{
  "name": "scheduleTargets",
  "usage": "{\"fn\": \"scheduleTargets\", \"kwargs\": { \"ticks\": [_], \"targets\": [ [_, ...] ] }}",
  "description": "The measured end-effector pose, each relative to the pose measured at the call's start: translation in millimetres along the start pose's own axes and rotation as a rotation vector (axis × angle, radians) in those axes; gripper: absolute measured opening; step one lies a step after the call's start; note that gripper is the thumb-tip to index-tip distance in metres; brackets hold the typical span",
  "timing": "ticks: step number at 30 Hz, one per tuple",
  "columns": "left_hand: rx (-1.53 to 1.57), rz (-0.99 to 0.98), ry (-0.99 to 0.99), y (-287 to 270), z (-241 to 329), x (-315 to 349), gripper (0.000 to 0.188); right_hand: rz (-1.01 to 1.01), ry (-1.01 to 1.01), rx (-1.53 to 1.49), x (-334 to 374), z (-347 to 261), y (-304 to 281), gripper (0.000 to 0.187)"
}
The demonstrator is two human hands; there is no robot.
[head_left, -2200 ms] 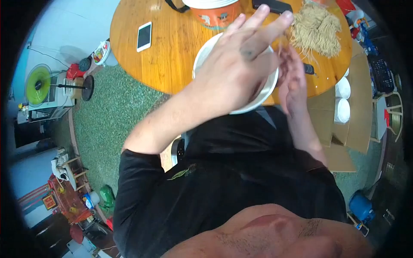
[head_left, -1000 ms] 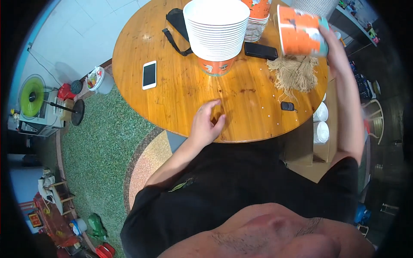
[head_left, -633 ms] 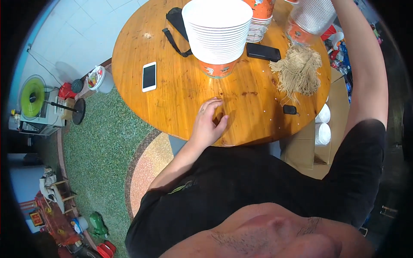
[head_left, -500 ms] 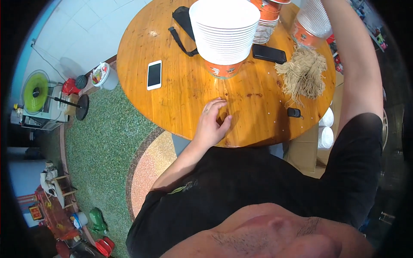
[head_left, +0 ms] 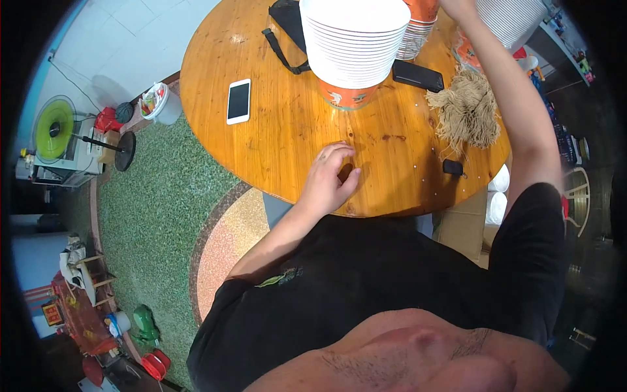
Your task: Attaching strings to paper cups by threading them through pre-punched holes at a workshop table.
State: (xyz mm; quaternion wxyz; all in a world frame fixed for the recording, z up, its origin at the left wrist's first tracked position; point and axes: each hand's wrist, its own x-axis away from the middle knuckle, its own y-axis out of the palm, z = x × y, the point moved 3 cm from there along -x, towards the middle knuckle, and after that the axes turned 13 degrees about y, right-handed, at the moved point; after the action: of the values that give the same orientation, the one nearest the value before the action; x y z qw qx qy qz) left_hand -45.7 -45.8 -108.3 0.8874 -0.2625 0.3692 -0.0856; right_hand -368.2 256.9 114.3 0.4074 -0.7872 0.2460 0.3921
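Observation:
My left hand (head_left: 330, 181) rests on the near part of the round wooden table (head_left: 274, 150), fingers loosely bent, nothing in it. My right arm stretches over the table's right side. My right hand (head_left: 457, 6) is at the picture's top edge, between a stack of orange bowls (head_left: 421, 23) and a white ribbed stack (head_left: 513, 23); its fingers are cut off from view. A tall stack of white bowls with an orange base (head_left: 353, 49) stands mid-table. A bundle of straw-coloured strands (head_left: 467, 116) lies under my right forearm.
On the table lie a white phone (head_left: 239, 101), a black pouch with a strap (head_left: 287, 19), a flat black case (head_left: 418, 75) and a small black fob (head_left: 452, 167). A green fan (head_left: 55, 127) and a white bucket (head_left: 162, 104) stand on the floor at left.
My right hand, earlier holding an orange-and-white bowl near the stacks, has reached farther up to the top edge. The white bowl once in front of me is gone; my left hand stays on the table.

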Motion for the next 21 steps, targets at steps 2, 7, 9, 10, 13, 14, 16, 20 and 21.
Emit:
{"fn": "scheduleTargets", "kwargs": {
  "ticks": [2,7,9,10,13,14,16,20,21],
  "targets": [
    [0.002,0.002,0.002,-1.2,1.0,0.8,0.034,-0.133,-0.001,-0.339,30.4,-37.1,-20.0,0.06],
    [0.013,0.026,-0.016,-1.7,0.8,4.2,0.031,-0.72,-0.289,-0.023,105.4,-185.9,-82.2,0.029],
    [0.006,-0.004,0.018,1.4,1.0,1.8,0.029,-0.612,-0.342,-0.054,113.2,-195.7,-80.5,0.027],
    [0.008,-0.005,0.019,2.4,0.8,1.8,0.029,-0.652,-0.28,0.002,110.2,-189.7,-72.8,0.026],
    [0.004,-0.003,0.009,2.4,0.7,4.4,0.028,-0.713,-0.02,-0.073,106.3,-187.5,-65.2,0.022],
    [-0.012,0.013,0.014,2.2,1.2,4.7,0.028,-0.732,0.075,-0.122,106.1,-186.5,-64.7,0.022],
    [-0.034,0.034,0.018,-0.3,2.1,5.9,0.028,-0.706,0.069,-0.137,105.5,-187.0,-63.3,0.021],
    [-0.005,0.043,0.011,1.2,2.6,11.2,0.028,-0.647,0.183,-0.183,105.5,-184.4,-61.0,0.021],
    [-0.008,0.038,0.01,1.2,3.3,11.6,0.028,-0.544,0.238,-0.237,104.1,-186.4,-60.5,0.021]
  ]
}}
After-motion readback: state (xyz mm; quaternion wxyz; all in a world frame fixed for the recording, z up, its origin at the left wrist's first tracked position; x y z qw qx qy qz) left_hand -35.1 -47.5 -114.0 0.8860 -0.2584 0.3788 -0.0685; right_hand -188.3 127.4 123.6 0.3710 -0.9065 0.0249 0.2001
